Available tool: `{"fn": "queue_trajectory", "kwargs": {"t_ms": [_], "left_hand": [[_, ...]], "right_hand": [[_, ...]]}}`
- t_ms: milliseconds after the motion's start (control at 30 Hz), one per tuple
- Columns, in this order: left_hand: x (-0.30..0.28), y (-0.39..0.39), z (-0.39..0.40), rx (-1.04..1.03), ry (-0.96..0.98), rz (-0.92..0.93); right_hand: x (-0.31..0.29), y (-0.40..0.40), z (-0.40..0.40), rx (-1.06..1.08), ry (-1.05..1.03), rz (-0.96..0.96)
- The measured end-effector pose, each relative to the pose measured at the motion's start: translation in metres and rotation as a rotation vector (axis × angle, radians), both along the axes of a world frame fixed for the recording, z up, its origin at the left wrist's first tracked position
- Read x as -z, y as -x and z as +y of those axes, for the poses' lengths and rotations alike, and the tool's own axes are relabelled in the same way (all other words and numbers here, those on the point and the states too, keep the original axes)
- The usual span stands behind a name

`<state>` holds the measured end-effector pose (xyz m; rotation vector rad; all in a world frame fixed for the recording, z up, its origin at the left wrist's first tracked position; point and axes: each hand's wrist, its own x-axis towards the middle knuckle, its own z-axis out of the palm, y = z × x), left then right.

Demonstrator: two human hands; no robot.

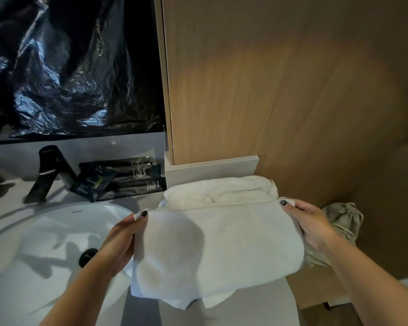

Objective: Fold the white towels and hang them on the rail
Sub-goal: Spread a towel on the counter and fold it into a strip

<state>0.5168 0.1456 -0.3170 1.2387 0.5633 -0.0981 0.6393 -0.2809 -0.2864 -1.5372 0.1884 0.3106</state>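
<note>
Towel (217,250) white, folded, pinched both ends.

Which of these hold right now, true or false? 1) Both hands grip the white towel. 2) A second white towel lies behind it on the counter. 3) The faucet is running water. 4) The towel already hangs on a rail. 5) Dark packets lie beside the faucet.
1) True: the left hand and the right hand each pinch an upper corner of the folded white towel.
2) True: a second white towel lies bunched behind it on the counter.
3) False: no water shows at the black faucet.
4) False: the towel is held over the counter edge; no rail is in view.
5) True: the dark packets lie right of the faucet.
</note>
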Motion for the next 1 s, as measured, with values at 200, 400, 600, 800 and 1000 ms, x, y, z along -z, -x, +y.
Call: {"fn": "queue_trajectory", "kwargs": {"t_ms": [200, 400, 600, 800, 1000], "left_hand": [[-0.019, 0.024, -0.021, -0.189, -0.134, -0.061], [-0.05, 0.064, -0.06, -0.359, -0.258, -0.183], [-0.076, 0.124, -0.095, -0.517, -0.433, -0.233], [-0.08, 0.189, -0.132, -0.65, -0.674, -0.306], [-0.059, 0.244, -0.138, -0.726, -0.751, -0.176]], "right_hand": [[-0.018, 0.023, -0.007, -0.014, 0.026, -0.096], [-0.04, 0.064, -0.022, 0.043, 0.021, -0.181], [-0.059, 0.112, -0.043, 0.002, 0.068, -0.265], [-0.05, 0.15, -0.053, -0.029, 0.14, -0.297], [-0.017, 0.186, -0.039, 0.011, 0.207, -0.328]]}}
